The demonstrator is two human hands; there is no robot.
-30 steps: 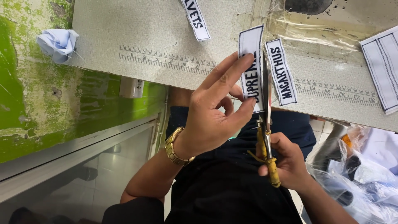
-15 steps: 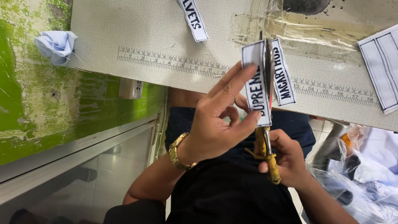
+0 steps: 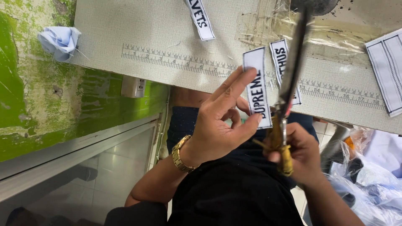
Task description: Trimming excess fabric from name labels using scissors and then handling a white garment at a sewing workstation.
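The left hand, a gold watch on its wrist, pinches a white woven label strip with dark lettering between thumb and forefinger, holding it upright over the near edge of the tabletop. The right hand is closed around the yellowed handles of a pair of scissors, whose long dark blades point away from the person and run just beside the right edge of the held strip; whether they touch it cannot be told. A second label strip lies on the tabletop behind the blades, a third farther off, and a white stitched fabric piece rests at the right. A printed ruler scale runs along the tabletop, and a crumpled pale blue cloth sits at its left corner.
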